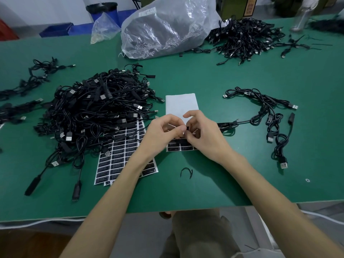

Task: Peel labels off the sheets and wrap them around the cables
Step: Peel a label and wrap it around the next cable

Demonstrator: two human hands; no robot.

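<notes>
My left hand (163, 135) and my right hand (202, 135) meet over a mostly peeled white label sheet (181, 105) at the table's middle. Between their fingertips they pinch a small black label (187, 128) and what looks like a thin black cable; the cable (229, 124) runs out to the right from under my right hand. A few black labels remain on that sheet's near edge (179, 147). A fuller sheet of black labels (121, 159) lies to the left, partly under a big pile of black USB cables (96, 112).
A string of cables (271, 116) lies on the right. A clear plastic bag (167, 27) and another cable heap (245, 38) sit at the back of the green table (204, 75). A short black tie (186, 172) lies near the front edge.
</notes>
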